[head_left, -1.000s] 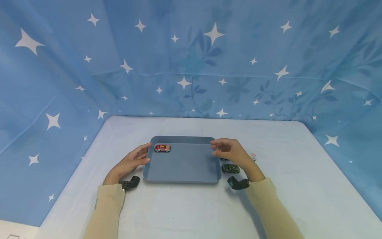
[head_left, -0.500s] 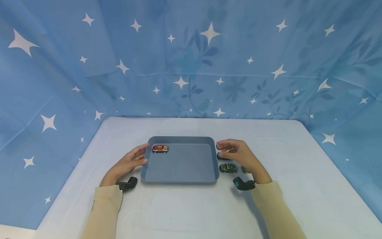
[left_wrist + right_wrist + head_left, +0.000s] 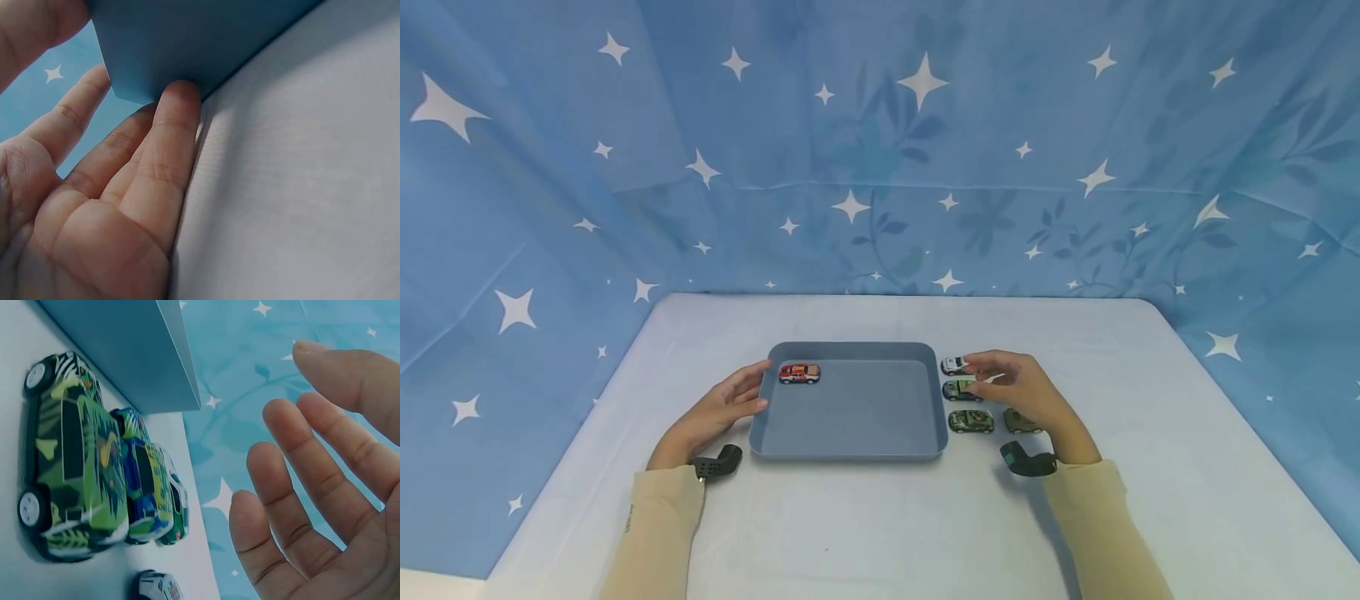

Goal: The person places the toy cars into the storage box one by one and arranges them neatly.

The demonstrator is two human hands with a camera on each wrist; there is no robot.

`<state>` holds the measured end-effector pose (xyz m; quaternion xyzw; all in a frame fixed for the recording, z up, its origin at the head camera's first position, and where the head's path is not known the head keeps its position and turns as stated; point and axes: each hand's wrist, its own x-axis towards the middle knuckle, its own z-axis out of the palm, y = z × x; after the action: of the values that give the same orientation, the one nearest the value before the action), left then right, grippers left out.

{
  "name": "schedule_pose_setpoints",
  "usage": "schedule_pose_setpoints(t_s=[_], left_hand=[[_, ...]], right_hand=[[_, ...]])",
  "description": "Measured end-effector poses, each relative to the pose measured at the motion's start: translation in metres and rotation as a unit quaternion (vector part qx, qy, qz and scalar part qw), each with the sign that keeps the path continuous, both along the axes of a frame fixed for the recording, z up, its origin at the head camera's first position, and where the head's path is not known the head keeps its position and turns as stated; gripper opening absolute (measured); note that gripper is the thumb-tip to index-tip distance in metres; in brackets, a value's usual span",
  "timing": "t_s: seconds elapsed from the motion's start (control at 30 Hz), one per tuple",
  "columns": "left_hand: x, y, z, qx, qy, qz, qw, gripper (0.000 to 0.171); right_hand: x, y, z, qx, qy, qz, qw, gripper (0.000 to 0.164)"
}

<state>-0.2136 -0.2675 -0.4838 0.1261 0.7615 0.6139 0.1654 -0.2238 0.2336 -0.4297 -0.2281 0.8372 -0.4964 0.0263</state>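
Note:
A blue-grey tray (image 3: pixel 848 457) holds one red toy car (image 3: pixel 800 373) in its far left corner. My left hand (image 3: pixel 718 410) is at the tray's left side; in the left wrist view its fingertips (image 3: pixel 178 100) touch the outer wall, fingers fairly straight. Over the toy cars right of the tray, my right hand (image 3: pixel 1018 392) hovers with fingers loosely bent and nothing held. Nearest it are a white car (image 3: pixel 953 365) and a blue-and-green car (image 3: pixel 958 390), both partly covered by its fingers in the head view. A green camouflage car (image 3: pixel 81 456) stands beside the tray wall.
An olive toy car (image 3: pixel 1021 421) sits near my right wrist. Another pale car (image 3: pixel 157 586) shows at the bottom of the right wrist view. A white cloth (image 3: pixel 850 533) covers the table, and a blue star-patterned curtain (image 3: pixel 790 125) hangs behind it.
My right hand has moved right, away from the tray's right edge, uncovering the cars beneath. The left hand stays at the tray. The head view has shifted slightly.

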Motion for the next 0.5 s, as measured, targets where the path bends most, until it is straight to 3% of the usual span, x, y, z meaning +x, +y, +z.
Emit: schedule_pose_setpoints(t_s=[0.27, 0.5], left_hand=[[0.000, 0.001, 0.003, -0.005, 0.003, -0.010, 0.9999, 0.077], [0.002, 0.001, 0.004, -0.013, 0.006, -0.010, 0.9999, 0.076]], right_hand=[[0.000, 0.011, 0.002, 0.011, 0.005, -0.015, 1.000, 0.040], [0.001, 0.022, 0.007, 0.012, -0.016, -0.043, 0.999, 0.040]])
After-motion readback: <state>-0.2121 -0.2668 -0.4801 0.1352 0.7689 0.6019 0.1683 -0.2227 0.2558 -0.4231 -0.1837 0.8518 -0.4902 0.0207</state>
